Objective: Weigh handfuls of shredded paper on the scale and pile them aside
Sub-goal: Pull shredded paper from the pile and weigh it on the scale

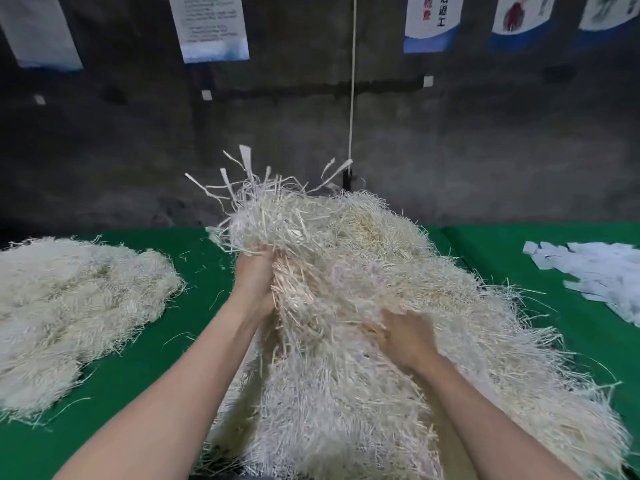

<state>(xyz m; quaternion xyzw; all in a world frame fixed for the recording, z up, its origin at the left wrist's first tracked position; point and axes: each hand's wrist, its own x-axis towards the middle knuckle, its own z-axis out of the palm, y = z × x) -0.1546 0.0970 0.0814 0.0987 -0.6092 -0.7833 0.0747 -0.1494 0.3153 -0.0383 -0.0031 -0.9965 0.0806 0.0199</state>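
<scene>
Two hands in the heap [398, 258]: left hand [254, 275] grips a clump [277, 216] at its far-left crest, side pile [69, 299] lying further left; right hand [410, 337] sits nearer, too blurred to tell its grip.

R hand [408, 336] motion-blurred, fingers sunk in the shredded paper [363, 265]; L hand [254, 275] fingertips buried too. Side pile [69, 306] cut by left edge, white slips [602, 271] by right edge. Wall posters [211, 26] cropped at top, text too blurry to read.
</scene>
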